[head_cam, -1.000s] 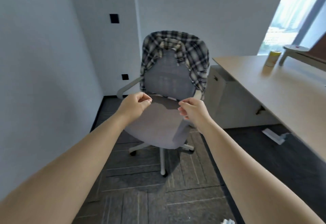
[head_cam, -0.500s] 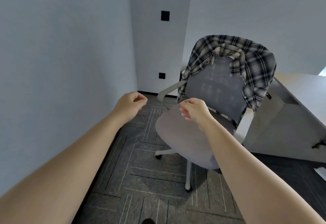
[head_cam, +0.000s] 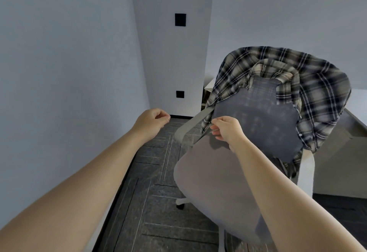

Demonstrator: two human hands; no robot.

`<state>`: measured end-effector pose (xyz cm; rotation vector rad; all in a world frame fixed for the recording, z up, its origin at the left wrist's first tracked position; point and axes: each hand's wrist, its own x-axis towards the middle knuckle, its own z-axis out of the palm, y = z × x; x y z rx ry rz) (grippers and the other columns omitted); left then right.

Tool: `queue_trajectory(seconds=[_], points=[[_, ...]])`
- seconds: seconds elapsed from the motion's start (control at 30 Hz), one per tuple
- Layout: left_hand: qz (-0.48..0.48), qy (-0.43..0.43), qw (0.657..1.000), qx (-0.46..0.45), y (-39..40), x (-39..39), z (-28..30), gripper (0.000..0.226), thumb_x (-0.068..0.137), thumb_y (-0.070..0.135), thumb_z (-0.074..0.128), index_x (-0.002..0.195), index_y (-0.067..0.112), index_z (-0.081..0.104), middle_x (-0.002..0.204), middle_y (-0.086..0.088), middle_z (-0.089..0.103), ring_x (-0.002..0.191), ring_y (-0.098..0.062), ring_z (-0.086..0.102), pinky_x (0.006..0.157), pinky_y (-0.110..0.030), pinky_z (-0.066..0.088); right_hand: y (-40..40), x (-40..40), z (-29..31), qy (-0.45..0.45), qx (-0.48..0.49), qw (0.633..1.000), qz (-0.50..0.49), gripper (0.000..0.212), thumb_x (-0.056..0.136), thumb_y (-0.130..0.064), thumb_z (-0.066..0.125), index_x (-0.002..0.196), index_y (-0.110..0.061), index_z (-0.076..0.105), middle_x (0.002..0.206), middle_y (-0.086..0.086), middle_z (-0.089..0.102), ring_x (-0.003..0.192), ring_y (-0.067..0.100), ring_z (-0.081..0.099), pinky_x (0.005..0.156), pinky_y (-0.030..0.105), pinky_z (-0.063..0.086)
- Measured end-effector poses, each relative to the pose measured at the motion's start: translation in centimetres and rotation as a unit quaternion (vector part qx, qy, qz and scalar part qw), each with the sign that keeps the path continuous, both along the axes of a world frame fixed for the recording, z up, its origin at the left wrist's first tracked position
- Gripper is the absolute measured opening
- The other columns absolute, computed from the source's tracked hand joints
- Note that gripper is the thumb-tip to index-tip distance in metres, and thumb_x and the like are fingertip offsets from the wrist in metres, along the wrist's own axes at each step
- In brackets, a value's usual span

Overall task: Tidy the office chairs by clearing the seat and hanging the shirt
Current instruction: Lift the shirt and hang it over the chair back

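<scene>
Grey carpet floor [head_cam: 155, 192], pale walls; plaid shirt [head_cam: 317, 85] draped over chair [head_cam: 218, 192] back; hands curled, holding nothing.

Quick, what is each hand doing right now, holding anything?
Left hand: fingers curled, holding nothing.
Right hand: fingers curled in front of the plaid shirt; whether it pinches the hem cannot be told.

Plaid shirt [head_cam: 321, 85] drapes the chair [head_cam: 218, 182] back; both hands curled, empty.
</scene>
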<state>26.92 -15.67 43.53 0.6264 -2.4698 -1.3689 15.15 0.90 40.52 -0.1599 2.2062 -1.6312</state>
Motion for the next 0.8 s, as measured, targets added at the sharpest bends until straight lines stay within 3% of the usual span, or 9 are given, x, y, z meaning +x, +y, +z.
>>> queue_trajectory(seconds=[0.13, 0.33, 0.47, 0.57, 0.7, 0.8], points=[[-0.005, -0.014, 1.000, 0.015, -3.4, -4.6, -1.7, 0.011, 0.090, 0.018, 0.048, 0.081, 0.021, 0.055, 0.079, 0.008, 0.056, 0.073, -0.009, 0.051, 0.066, -0.019, 0.039, -2.6, -3.7, -1.5, -0.010, 0.016, 1.000, -0.003, 0.022, 0.091, -0.015, 0.048, 0.071, -0.018, 0.053, 0.068, -0.002, 0.056, 0.060, 0.009, 0.049, 0.057, 0.020, 0.042], [-0.055, -0.054, 0.996, 0.034, -9.1, -12.4, -5.8, 0.022, 0.090, 0.019, 0.048, 0.071, 0.030, 0.052, 0.083, 0.007, 0.057, 0.080, -0.012, 0.053, 0.068, -0.021, 0.040, -7.6, -9.5, -5.1, -0.027, 0.059, 0.997, -0.052, 0.027, 0.092, -0.014, 0.046, 0.065, -0.018, 0.051, 0.066, -0.001, 0.052, 0.060, 0.012, 0.047, 0.062, 0.025, 0.043], [-0.099, -0.098, 0.990, 0.035, -14.3, -18.0, -8.6, 0.017, 0.090, 0.021, 0.047, 0.076, 0.027, 0.054, 0.089, 0.002, 0.059, 0.090, -0.017, 0.055, 0.076, -0.028, 0.045, -12.2, -13.8, -8.0, -0.045, 0.103, 0.988, -0.102, 0.012, 0.092, -0.017, 0.046, 0.086, -0.013, 0.055, 0.070, 0.000, 0.051, 0.076, 0.018, 0.049, 0.078, 0.038, 0.047], [-0.128, -0.128, 0.983, 0.032, -18.3, -22.5, -10.4, 0.013, 0.090, 0.024, 0.048, 0.080, 0.026, 0.055, 0.096, 0.001, 0.060, 0.095, -0.019, 0.056, 0.091, -0.036, 0.045, -15.3, -17.4, -10.4, -0.055, 0.135, 0.979, -0.140, 0.016, 0.091, -0.018, 0.047, 0.098, -0.009, 0.057, 0.072, 0.000, 0.050, 0.084, 0.020, 0.048, 0.088, 0.042, 0.048], [-0.163, -0.164, 0.973, 0.025, -22.0, -27.7, -13.7, 0.011, 0.090, 0.023, 0.048, 0.091, 0.019, 0.057, 0.098, 0.000, 0.059, 0.093, -0.017, 0.054, 0.090, -0.034, 0.043, -18.9, -21.3, -14.6, -0.069, 0.171, 0.965, -0.185, 0.026, 0.089, -0.015, 0.048, 0.111, -0.004, 0.056, 0.105, 0.010, 0.055, 0.094, 0.027, 0.052, 0.076, 0.032, 0.038], [-0.191, -0.188, 0.963, 0.028, -23.5, -30.4, -16.7, 0.015, 0.091, 0.022, 0.047, 0.095, 0.014, 0.059, 0.100, -0.001, 0.060, 0.093, -0.018, 0.055, 0.089, -0.034, 0.044, -20.4, -23.3, -18.3, -0.098, 0.210, 0.946, -0.227, 0.038, 0.086, -0.014, 0.052, 0.122, 0.000, 0.049, 0.131, 0.020, 0.046, 0.116, 0.036, 0.049, 0.091, 0.036, 0.040]])
